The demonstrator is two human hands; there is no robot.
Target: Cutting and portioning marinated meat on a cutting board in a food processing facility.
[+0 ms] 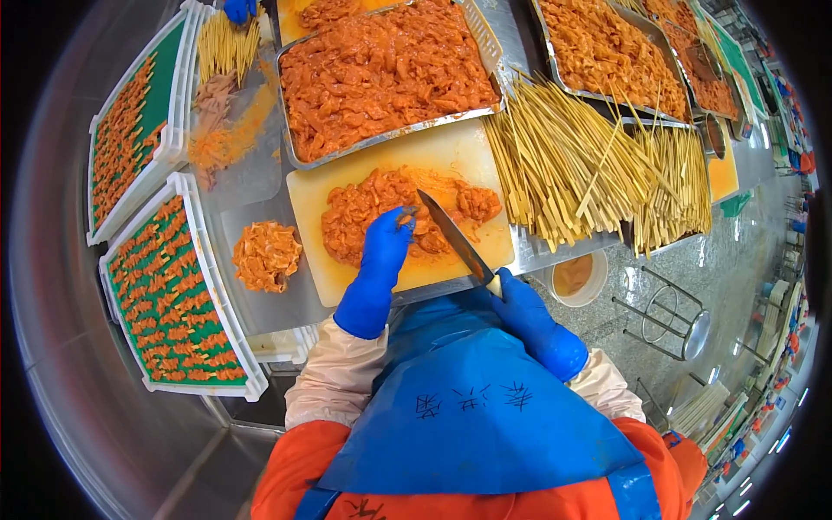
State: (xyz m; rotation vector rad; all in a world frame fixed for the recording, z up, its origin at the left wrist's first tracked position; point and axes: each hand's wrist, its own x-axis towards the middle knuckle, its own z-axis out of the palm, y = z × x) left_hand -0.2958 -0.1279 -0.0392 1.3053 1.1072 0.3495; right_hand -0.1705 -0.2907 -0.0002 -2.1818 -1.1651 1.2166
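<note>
My left hand point(387, 247), in a blue glove, is at the pile of red marinated meat pieces point(351, 212) on the cutting board point(316, 282). Its fingers are drawn together near the meat, and whatever is between them is too small to make out. My right hand point(522, 305), also gloved in blue, grips the pale handle of a long knife point(459, 240). The blade points up and left across the board, its tip among the meat. Right of the blade lies a smaller heap of meat point(477, 204).
Beyond the board stands a metal tray of marinated meat point(386, 69). Bamboo skewers point(563, 165) are heaped to the right. A meat clump point(267, 256) and trays of finished skewers point(178, 303) are left. A white bucket point(579, 279) and metal stool point(693, 334) stand lower right.
</note>
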